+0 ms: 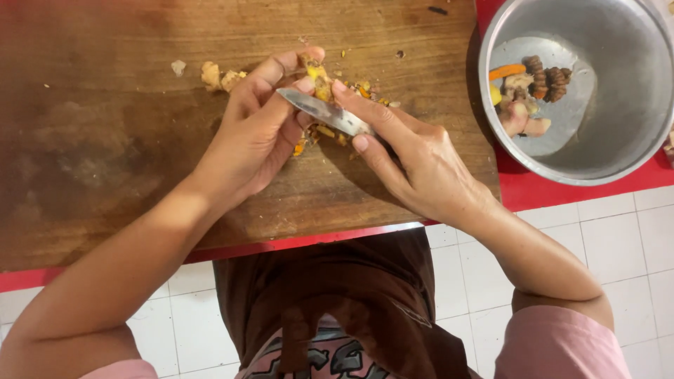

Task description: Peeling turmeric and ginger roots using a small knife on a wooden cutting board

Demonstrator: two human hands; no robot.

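my left hand (256, 137) is closed around a small knobbly yellow-orange root piece (319, 78), pinched between the thumb and the curled fingers so that only its upper end shows above them. my right hand (414, 161) is closed on a short steel-bladed knife (323, 112), forefinger laid along the back of the blade, the handle hidden inside the palm. the blade runs slantwise from lower right up to upper left, its tip resting against the left thumb, and the root piece sits just above the blade, touching it; the root's long axis stands roughly crosswise to the blade. so the root lies up and away from the knife grip, and the left hand is the nearer one, since it holds it.

both hands hang over the far middle of the worn brown wooden cutting board (105, 140). scattered orange and yellow peelings (316, 137) lie under the hands, and two pale root lumps (219, 76) sit just left of the left fingers near the far edge. off the board's right edge, on the red surface (562, 191), stands a round metal bowl (618, 140) holding more root pieces (533, 88), orange, brown and pinkish.
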